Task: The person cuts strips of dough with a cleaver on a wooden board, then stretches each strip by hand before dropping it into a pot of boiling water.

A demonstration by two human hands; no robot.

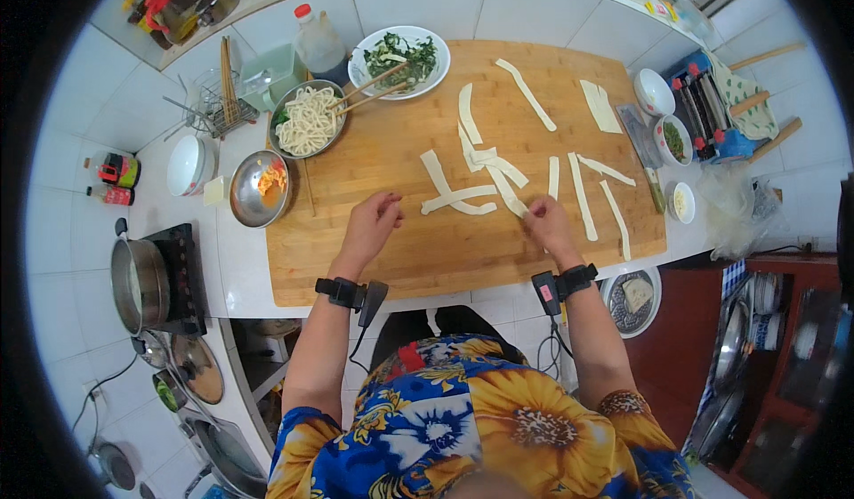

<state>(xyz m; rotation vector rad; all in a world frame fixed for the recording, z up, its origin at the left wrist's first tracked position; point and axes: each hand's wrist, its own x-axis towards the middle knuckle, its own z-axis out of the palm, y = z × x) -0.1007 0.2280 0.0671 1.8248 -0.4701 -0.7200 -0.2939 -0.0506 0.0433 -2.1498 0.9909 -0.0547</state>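
My right hand (550, 225) pinches the near end of a flat dough strip (508, 192) on the wooden board (373, 252). That strip runs up and left into a small pile of crossed strips (477, 155). Nothing shows in my left hand (375, 224), which hovers over the board with loosely curled fingers. Between my hands, several strips (460, 195) lie overlapping. To the right of my right hand are single strips (582, 199), and farther back lie one long strip (527, 95) and a wider dough piece (602, 107).
A bowl of noodles (308, 122) and a bowl of greens (427, 65) with chopsticks stand back left, beside a metal bowl of orange food (257, 192). A knife (644, 155) lies along the right edge. A pasta machine (704, 109) stands beyond. A pot (137, 285) sits far left.
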